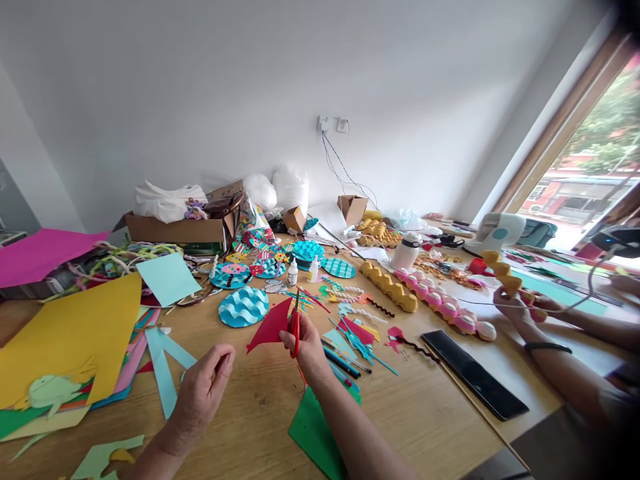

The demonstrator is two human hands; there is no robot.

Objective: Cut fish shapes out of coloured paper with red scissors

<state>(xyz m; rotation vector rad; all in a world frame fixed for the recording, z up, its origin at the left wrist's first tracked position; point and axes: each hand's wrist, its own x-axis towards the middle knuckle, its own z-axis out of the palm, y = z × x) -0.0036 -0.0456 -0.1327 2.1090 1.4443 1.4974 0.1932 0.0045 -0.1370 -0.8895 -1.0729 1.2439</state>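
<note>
My right hand point(309, 350) grips a pair of scissors point(295, 333) with red handles, blades pointing away from me. A piece of red paper point(270, 328) sits against the scissors and the fingertips of that hand. To the left, my left hand point(210, 383) is held above the table with its fingers curled and the thumb pressed in; whether something small is inside is hidden. Under my right forearm lies a sheet of green paper point(315, 427). Several pens point(345, 360) rest just right of the right wrist.
Yellow paper point(100, 333) and light blue strips point(163, 370) lie at the left. Blue wavy discs point(243, 307) and glue bottles point(293, 273) stand beyond the hands. At the right are a black phone-like slab point(475, 373), painted egg-carton strips point(445, 305) and another person's hand point(515, 310).
</note>
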